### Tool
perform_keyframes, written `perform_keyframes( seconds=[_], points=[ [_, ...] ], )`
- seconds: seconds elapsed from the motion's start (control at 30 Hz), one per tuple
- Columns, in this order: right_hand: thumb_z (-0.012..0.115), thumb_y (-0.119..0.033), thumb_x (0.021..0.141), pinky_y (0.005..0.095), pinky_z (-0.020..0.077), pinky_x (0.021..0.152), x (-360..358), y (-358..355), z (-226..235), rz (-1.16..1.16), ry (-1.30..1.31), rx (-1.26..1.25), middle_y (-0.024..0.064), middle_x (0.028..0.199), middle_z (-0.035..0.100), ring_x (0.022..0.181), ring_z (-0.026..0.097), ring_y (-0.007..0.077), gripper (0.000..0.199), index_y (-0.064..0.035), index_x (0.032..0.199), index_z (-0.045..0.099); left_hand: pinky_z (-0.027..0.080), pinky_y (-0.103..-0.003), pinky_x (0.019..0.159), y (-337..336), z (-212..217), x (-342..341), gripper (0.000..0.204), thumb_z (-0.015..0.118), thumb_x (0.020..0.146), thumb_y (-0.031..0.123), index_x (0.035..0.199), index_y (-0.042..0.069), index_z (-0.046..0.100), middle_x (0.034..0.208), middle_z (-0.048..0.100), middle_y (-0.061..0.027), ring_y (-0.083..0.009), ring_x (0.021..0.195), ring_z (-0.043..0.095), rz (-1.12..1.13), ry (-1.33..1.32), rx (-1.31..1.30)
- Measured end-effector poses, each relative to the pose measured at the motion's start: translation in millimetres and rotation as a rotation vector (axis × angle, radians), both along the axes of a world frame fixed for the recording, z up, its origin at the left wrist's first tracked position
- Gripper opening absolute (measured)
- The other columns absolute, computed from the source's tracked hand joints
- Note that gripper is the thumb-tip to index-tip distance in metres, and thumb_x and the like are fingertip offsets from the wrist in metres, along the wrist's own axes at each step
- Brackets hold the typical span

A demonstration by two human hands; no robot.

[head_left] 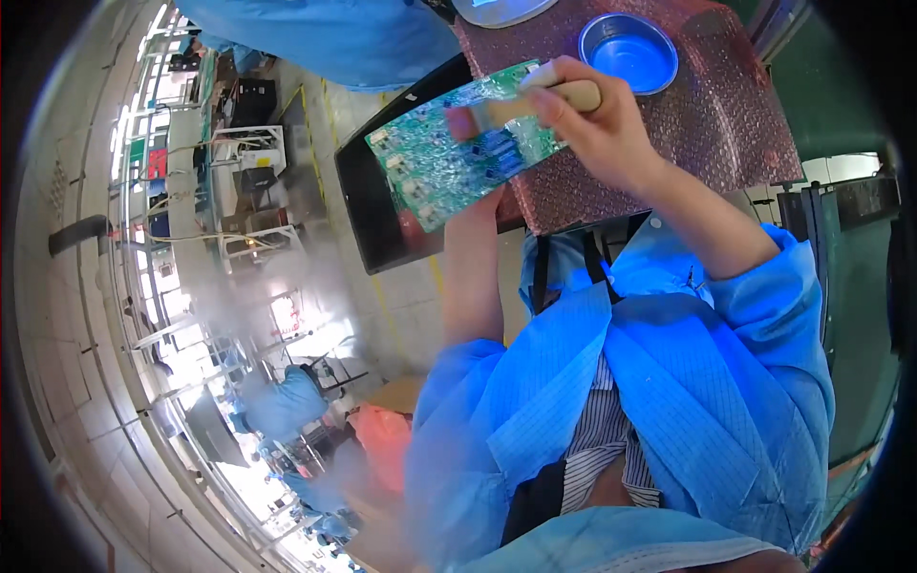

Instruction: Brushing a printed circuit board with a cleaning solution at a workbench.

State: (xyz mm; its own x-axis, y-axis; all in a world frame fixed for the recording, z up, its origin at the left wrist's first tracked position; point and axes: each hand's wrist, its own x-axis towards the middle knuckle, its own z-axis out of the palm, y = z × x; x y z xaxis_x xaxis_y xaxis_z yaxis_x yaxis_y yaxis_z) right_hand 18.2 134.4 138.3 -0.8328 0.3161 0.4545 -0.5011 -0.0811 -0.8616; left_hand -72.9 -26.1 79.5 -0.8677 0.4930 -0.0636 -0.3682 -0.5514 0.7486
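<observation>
A green circuit board (430,158), crowded with small parts and blue blocks, is held tilted over the edge of a black tray. Beneath its near edge is my left hand (485,203), supporting the board from below; its fingers are hidden behind it. My right hand (602,119) is closed around the pale handle of a flat brush (501,112), and a whitish cover shows on one fingertip. The brush's reddish bristles rest on or just over the upper middle of the board; contact is hard to tell. A round metal bowl (629,55), lit blue inside, stands beyond my right hand.
Pinkish bubble wrap (707,124) covers the work surface under the bowl. The black tray (368,215) lies to its left. Part of a pale round object (501,10) shows at the far edge. Across the board, a person in a blue gown (325,38) is close by.
</observation>
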Motion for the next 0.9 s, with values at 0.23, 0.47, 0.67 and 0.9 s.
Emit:
perform_keyframes(
  seconds=[0.23, 0.47, 0.67, 0.9],
  points=[
    [0.051, -0.016, 0.084, 0.0152, 0.0341, 0.046, 3, 2, 1, 0.0, -0.074, -0.106, -0.0039, 0.064, 0.05, 0.055, 0.043, 0.0008, 0.016, -0.0032, 0.092, 0.057, 0.04, -0.04, 0.085, -10, 28, 14, 0.032, 0.042, 0.084, 0.029, 0.105, 0.006, 0.051, 0.106, 0.054, -0.0093, -0.0235, 0.097, 0.05, -0.108, -0.134, 0.352],
    [0.052, -0.017, 0.084, 0.0135, 0.0345, 0.049, -5, 4, 7, -0.02, -0.059, -0.138, -0.0045, 0.066, 0.051, 0.058, 0.044, -0.0002, 0.016, -0.004, 0.093, 0.057, 0.04, -0.039, 0.086, -11, 30, 8, 0.033, 0.042, 0.084, 0.03, 0.106, 0.007, 0.05, 0.106, 0.054, -0.0097, -0.0247, 0.099, 0.049, 0.021, -0.093, 0.092],
    [0.052, -0.015, 0.083, 0.0141, 0.0345, 0.049, -21, 10, -8, -0.014, -0.025, 0.002, -0.0033, 0.067, 0.052, 0.059, 0.044, 0.0001, 0.015, -0.0039, 0.093, 0.057, 0.038, -0.042, 0.088, -8, 28, 10, 0.036, 0.038, 0.086, 0.032, 0.108, 0.007, 0.049, 0.113, 0.05, -0.0107, -0.0272, 0.101, 0.048, 0.033, -0.198, 0.139],
    [0.054, -0.018, 0.083, 0.0146, 0.0346, 0.047, -5, -2, -12, 0.013, -0.096, 0.03, -0.0029, 0.065, 0.052, 0.055, 0.044, 0.0009, 0.017, -0.0037, 0.091, 0.056, 0.036, -0.04, 0.09, -18, 18, 6, 0.033, 0.039, 0.086, 0.03, 0.105, 0.006, 0.05, 0.11, 0.051, -0.0107, -0.0263, 0.101, 0.048, -0.034, -0.069, 0.29]
  ],
)
